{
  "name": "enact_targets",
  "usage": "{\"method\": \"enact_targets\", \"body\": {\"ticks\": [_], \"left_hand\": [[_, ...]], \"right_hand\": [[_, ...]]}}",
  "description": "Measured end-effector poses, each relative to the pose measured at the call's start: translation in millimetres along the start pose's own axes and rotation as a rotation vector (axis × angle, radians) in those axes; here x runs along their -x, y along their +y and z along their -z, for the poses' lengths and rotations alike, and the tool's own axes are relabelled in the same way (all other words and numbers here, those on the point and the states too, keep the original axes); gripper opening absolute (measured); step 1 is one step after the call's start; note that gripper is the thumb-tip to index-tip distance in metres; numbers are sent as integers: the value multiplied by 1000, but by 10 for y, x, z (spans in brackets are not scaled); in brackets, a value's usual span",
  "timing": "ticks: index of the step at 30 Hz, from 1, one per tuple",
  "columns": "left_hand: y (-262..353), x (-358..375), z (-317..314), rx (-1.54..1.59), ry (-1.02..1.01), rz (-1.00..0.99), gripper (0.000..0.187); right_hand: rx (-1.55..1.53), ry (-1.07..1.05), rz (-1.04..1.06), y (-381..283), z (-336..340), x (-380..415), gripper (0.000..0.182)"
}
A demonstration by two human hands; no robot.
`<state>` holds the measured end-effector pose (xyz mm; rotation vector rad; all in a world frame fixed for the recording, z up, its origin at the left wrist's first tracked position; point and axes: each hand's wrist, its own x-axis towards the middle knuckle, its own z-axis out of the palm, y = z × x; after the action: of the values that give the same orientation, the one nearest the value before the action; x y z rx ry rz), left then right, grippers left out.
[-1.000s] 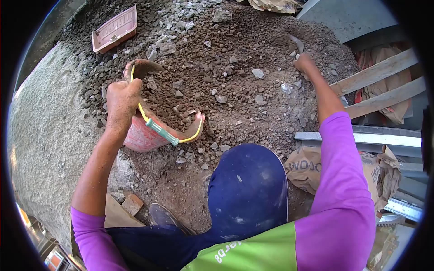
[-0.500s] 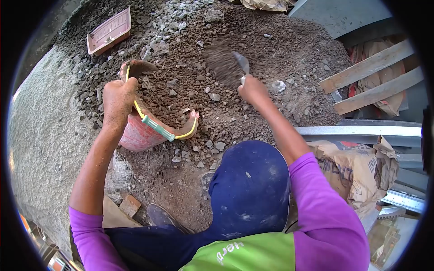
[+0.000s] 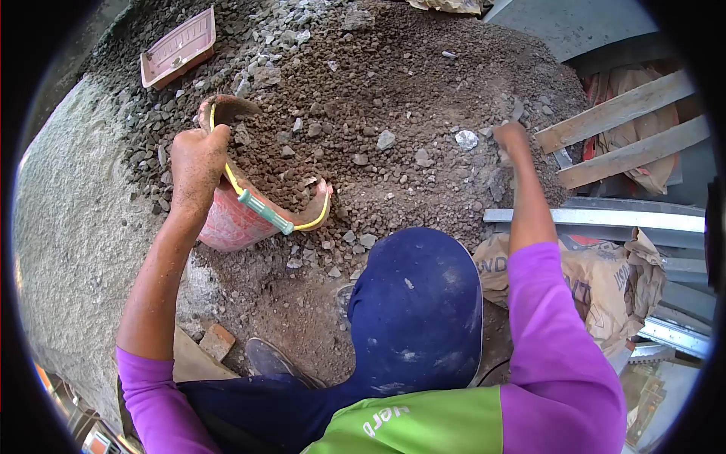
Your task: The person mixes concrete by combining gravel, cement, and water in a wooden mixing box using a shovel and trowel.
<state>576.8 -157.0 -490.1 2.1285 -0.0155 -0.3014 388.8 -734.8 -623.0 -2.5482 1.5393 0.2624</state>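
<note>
A dusty red bucket [image 3: 234,221] lies tilted against the gravel heap, its mouth facing the loose stones. Its yellow wire handle carries a green grip [image 3: 265,213]. My left hand [image 3: 198,163] is closed around the bucket's upper edge and wire handle. Over at the right side of the heap, my right hand [image 3: 513,142] grips a trowel. Only part of the metal trowel blade [image 3: 518,109] shows beyond the fist, low against the gravel [image 3: 423,98]. Dark gravel lies at the bucket's mouth; how much is inside is hard to see.
A pink plastic tray [image 3: 178,49] rests on the stones at upper left. Pale sand [image 3: 76,227] slopes along the left. Wooden slats [image 3: 616,110], metal channels [image 3: 605,219] and a torn cement bag [image 3: 605,284] crowd the right. A brick piece [image 3: 218,343] lies near my shoe [image 3: 272,362].
My right hand has swung right with the trowel, from the middle of the heap to its right edge. The gravel flying off the blade is gone. My left hand and the bucket stay put.
</note>
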Motion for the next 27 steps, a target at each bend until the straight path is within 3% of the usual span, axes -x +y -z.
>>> {"method": "enact_targets", "body": {"ticks": [3,5,7,12,14,21,22,25,27], "left_hand": [[-17,-33,4,6,23,-4,32],[-66,-31,18,-1,31,0,31],[-66,-45,36,-5,34,-5,29],[-37,2,71,3,23,16,29],[-27,5,59,-15,31,10,29],[17,42,16,-69,12,16,32],[29,50,-4,-80,23,19,32],[2,7,-36,-109,47,-21,34],[47,98,-55,-73,58,19,35]], "right_hand": [[-157,-82,6,-225,-62,816,50],[-222,-55,66,-410,21,1429,46],[-110,-47,195,-547,-62,1810,47],[-262,91,163,-576,-67,1687,45],[-295,46,162,-613,-94,1662,46],[-431,-492,304,-1324,-593,1870,30],[-398,-472,428,-1444,-594,1861,30],[-422,-616,472,-1685,-494,1935,30],[-273,-641,490,-1890,-371,2269,28]]}}
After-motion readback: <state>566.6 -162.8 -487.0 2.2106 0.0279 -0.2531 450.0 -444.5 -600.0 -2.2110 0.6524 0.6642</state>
